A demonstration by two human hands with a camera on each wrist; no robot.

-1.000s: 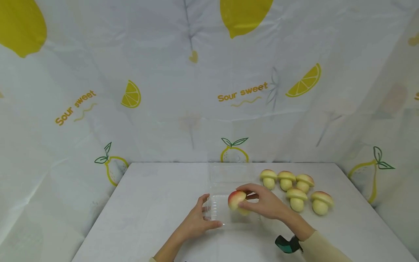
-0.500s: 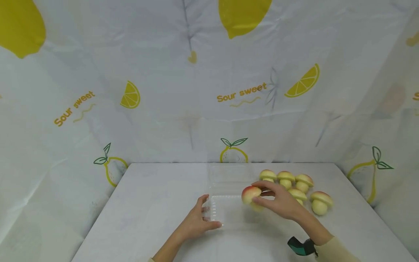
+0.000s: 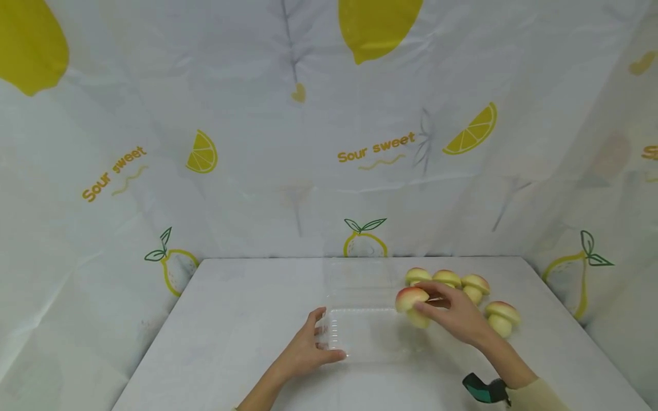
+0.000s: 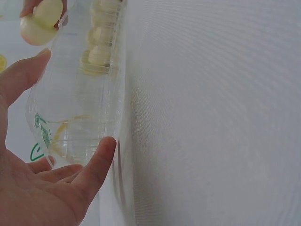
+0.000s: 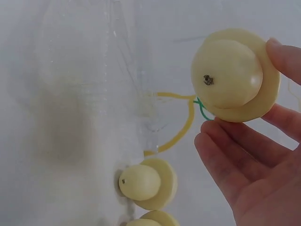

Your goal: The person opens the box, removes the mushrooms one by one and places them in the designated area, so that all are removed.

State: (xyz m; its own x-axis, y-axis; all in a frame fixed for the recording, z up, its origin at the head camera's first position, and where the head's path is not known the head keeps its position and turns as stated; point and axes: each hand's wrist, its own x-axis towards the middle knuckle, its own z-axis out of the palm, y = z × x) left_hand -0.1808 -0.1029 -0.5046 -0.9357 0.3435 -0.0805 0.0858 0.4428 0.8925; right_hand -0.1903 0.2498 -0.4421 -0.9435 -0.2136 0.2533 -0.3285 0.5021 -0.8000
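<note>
A toy mushroom (image 3: 410,299) with a reddish-yellow cap and pale stem is pinched between the thumb and fingers of my right hand (image 3: 460,319). It is raised over the right end of a clear plastic box (image 3: 367,339). In the right wrist view the mushroom's rounded stem (image 5: 228,75) faces the camera, showing a small dark spot. My left hand (image 3: 303,349) grips the left end of the box, thumb on the near side and fingers on the far side. Nothing lies inside the box, and its clear lid (image 3: 360,279) stands open at the back.
Several more toy mushrooms (image 3: 474,287) stand on the white table (image 3: 247,319) to the right of the box, partly hidden by my right hand. Behind the table hangs a white cloth (image 3: 257,188) printed with lemons. A dark green strap (image 3: 485,389) sits at my right wrist.
My right hand has moved right with the mushroom, from over the middle of the box to its right end. My left hand stays at the left end.
</note>
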